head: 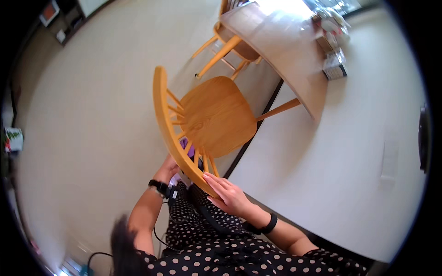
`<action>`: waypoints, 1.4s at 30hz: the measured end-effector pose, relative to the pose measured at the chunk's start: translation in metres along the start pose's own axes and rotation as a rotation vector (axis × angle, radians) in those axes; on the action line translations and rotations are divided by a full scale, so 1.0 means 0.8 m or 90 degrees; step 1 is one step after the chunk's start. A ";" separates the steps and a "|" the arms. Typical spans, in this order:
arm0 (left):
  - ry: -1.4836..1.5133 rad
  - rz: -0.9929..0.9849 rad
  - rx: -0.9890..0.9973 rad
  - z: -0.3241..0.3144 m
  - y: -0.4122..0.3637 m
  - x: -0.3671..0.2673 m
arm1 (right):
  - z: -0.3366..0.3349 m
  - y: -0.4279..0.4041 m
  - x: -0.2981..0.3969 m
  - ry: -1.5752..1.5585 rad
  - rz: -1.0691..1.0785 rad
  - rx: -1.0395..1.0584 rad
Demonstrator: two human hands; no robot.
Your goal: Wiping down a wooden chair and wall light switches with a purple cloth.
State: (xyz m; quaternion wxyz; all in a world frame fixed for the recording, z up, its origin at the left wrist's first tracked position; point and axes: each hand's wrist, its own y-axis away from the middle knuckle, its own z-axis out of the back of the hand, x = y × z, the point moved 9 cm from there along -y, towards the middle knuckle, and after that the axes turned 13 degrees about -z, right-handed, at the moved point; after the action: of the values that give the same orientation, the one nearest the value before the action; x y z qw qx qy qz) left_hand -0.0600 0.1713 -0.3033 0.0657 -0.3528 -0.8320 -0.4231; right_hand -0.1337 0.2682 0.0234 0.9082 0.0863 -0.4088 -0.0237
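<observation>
A wooden spindle-back chair [221, 117] stands in front of me, with its curved top rail nearest my body and its seat beyond. My right hand [229, 196] grips the right end of the top rail, fingers over the wood and thumb below. Under the same rail, farther left, is my left hand [170, 166]; its fingers are partly hidden behind the rail, so its hold cannot be told. Something purple shows between the spindles.
A wooden table [276, 45] stands beyond the chair at the upper right, with a second wooden chair [224, 48] beside it. Boxes and plastic-wrapped items [333, 65] lie by the wall. A shelf unit [69, 20] is at the upper left.
</observation>
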 end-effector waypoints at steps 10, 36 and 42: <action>-0.891 -0.199 0.079 -0.171 0.152 0.053 | 0.015 0.019 -0.071 0.030 -0.054 0.002; -1.103 -0.136 0.195 -0.416 -0.002 -0.014 | 0.004 0.029 -0.129 0.128 -0.565 0.131; -1.143 -0.068 0.270 -0.435 -0.012 -0.004 | 0.000 0.018 -0.127 0.139 -0.545 0.090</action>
State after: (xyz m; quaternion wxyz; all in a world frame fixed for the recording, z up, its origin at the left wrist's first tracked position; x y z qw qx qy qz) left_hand -0.1298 -0.0950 -0.0907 -0.5603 -0.4901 -0.6463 0.1677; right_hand -0.2015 0.2936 -0.0491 0.8464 0.3112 -0.2387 -0.3602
